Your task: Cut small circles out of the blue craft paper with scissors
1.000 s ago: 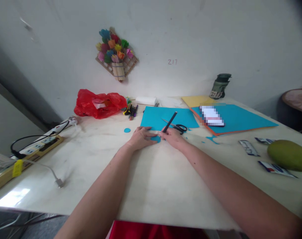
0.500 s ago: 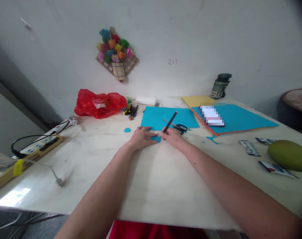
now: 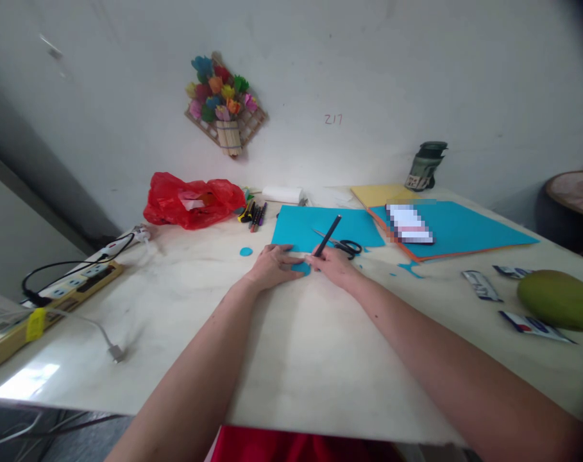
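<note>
My right hand (image 3: pixel 333 264) is closed round a black pen (image 3: pixel 328 235), its upper end tilted up to the right. The pen's tip is hidden by the fingers, close to a small blue paper piece (image 3: pixel 301 269). My left hand (image 3: pixel 273 265) lies with fingers apart, pressing that piece against the table. Just beyond both hands is a large blue sheet (image 3: pixel 315 221). Black-handled scissors (image 3: pixel 347 248) rest partly on the sheet, right behind my right hand. To the left of my left hand lies a blue paper disc (image 3: pixel 245 251).
A red plastic bag (image 3: pixel 190 202) and several markers (image 3: pixel 258 217) are at the back left. On the right are stacked coloured sheets (image 3: pixel 469 224) with a phone (image 3: pixel 410 224), a bottle (image 3: pixel 426 167), sachets (image 3: pixel 481 285) and a green mango-like fruit (image 3: pixel 558 300). A power strip (image 3: pixel 70 285) runs along the left.
</note>
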